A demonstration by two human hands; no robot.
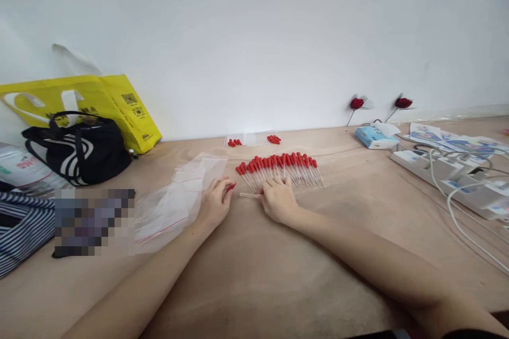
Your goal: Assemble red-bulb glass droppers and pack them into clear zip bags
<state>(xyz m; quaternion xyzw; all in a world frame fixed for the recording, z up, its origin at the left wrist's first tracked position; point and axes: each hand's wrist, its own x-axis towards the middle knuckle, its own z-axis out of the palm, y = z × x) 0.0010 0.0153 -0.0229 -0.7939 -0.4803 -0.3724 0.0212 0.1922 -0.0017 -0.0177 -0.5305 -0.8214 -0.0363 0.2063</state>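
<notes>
My left hand is closed in a pinch on a small red rubber bulb, whose tip shows past the fingers. In my right hand is a thin clear dropper tube, gripped near one end and pointing left toward the bulb. The bulb and the tube are apart. Just beyond my hands lies a fanned row of droppers with red bulbs and clear stems, partly hidden by my right hand. Clear zip bags lie overlapping beside my left hand.
Near the wall, another clear bag lies between two small groups of red bulbs. To the left are a yellow bag, a black bag and a striped cloth. Tissues and power strips with cables stand right.
</notes>
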